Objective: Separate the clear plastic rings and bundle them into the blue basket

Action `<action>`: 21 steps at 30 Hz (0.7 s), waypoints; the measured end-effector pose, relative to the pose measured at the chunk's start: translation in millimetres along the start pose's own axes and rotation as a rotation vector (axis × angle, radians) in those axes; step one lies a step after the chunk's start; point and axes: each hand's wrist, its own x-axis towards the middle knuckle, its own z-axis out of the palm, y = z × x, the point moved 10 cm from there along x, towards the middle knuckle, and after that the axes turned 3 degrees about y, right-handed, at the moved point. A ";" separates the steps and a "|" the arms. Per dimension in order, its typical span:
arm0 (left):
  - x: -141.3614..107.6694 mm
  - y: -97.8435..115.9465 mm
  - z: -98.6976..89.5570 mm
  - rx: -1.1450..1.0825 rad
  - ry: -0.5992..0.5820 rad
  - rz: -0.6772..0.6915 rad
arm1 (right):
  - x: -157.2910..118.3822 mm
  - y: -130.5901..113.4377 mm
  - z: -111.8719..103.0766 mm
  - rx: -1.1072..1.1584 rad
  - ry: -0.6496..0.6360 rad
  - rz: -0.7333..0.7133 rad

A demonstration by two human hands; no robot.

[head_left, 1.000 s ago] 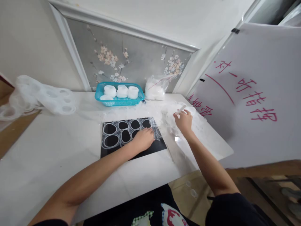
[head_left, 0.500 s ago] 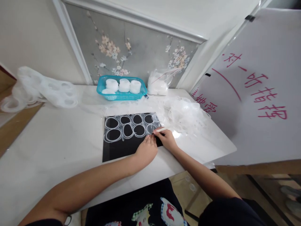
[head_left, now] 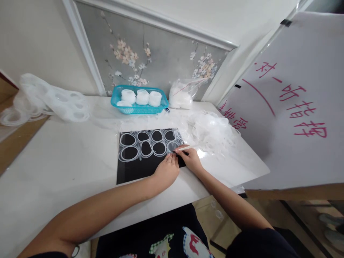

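Observation:
On the table before me lies a black sheet point(head_left: 145, 170), its upper part covered by a clear film with rows of white-edged round cut-outs point(head_left: 146, 148). My right hand point(head_left: 190, 157) is closed around a thin white pen-like tool point(head_left: 185, 148), whose tip meets the film near a cloudy round disc point(head_left: 171, 147) at the right end of the lower row. Beside it, my left hand point(head_left: 168, 168) rests flat on the sheet's lower right part, fingers stretched toward the tool tip.
A blue basket point(head_left: 139, 110) with stacks of white discs stands at the back, next to a clear bag point(head_left: 181, 95) of white material. Loose clear ring scraps point(head_left: 212, 130) heap at the right. Punched plastic sheets point(head_left: 56, 100) lie far left. A whiteboard point(head_left: 295, 89) borders the right side.
The back end of the pen-like tool has swung slightly to the right and down in my right hand. My left hand stays in place on the sheet.

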 end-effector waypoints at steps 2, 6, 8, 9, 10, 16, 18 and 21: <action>-0.7 -0.6 2.5 -0.025 -0.008 -0.003 | 0.0 1.7 0.6 0.000 -0.007 0.004; -1.3 -4.1 5.1 -0.109 0.003 -0.029 | -1.2 5.5 1.1 -0.013 -0.005 0.015; -0.8 -4.5 5.4 -0.114 -0.003 -0.025 | -2.2 6.8 0.6 -0.012 0.003 0.014; -0.4 -4.3 5.6 -0.101 -0.011 -0.019 | -2.4 7.4 0.5 -0.008 0.004 0.013; 0.1 -4.1 5.6 -0.083 -0.021 -0.014 | -2.5 8.0 0.4 -0.002 0.002 0.013; 1.1 -4.0 4.6 -0.063 -0.045 -0.024 | -0.6 12.7 2.4 -0.004 -0.039 0.023; 1.0 -3.8 4.8 -0.075 -0.050 -0.027 | -3.7 13.4 4.7 -0.015 -0.046 0.020; 1.8 -4.5 4.5 -0.098 -0.067 -0.028 | -9.7 8.0 9.3 -0.087 -0.055 -0.030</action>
